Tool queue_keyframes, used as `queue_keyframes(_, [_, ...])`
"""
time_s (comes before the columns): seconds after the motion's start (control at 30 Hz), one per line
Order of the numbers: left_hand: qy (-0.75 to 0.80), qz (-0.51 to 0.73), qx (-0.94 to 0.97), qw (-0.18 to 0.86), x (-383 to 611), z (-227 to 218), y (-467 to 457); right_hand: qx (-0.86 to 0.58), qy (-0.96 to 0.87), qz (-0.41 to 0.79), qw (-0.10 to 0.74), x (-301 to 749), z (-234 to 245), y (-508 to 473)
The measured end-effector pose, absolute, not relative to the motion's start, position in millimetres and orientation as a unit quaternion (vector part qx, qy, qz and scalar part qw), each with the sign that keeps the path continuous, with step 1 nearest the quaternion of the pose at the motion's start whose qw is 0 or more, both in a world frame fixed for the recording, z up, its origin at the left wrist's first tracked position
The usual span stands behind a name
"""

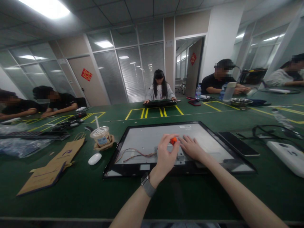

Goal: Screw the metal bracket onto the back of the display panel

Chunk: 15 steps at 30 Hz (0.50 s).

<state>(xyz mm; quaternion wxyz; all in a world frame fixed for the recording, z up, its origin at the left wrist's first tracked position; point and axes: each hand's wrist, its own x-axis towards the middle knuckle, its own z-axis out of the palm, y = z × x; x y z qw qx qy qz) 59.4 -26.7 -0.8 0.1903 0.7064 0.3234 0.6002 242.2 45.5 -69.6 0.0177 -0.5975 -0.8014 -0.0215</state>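
Observation:
A large flat display panel with a black frame and a pale grey back lies on the green table in front of me. My left hand, wearing a watch on the wrist, is over the panel's middle. Its thumb and fingers pinch a small orange object, whose kind I cannot make out. Flat on the panel just beside it rests my right hand, fingers spread and nothing held. Partly behind my left hand is a small metal plate; thin coloured wires run left from there.
Left of the panel stand an iced drink cup, a white mouse and a paper bag. To the right lie a black phone, dark cables and a white device. Several people sit around the table.

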Motion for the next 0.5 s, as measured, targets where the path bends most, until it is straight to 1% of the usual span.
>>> queue_keyframes(0.5, [0.314,0.6,0.71,0.194,59.6,-1.7,-26.3,-0.595,-0.802,-0.039,0.03,243.9,-75.4,47.6])
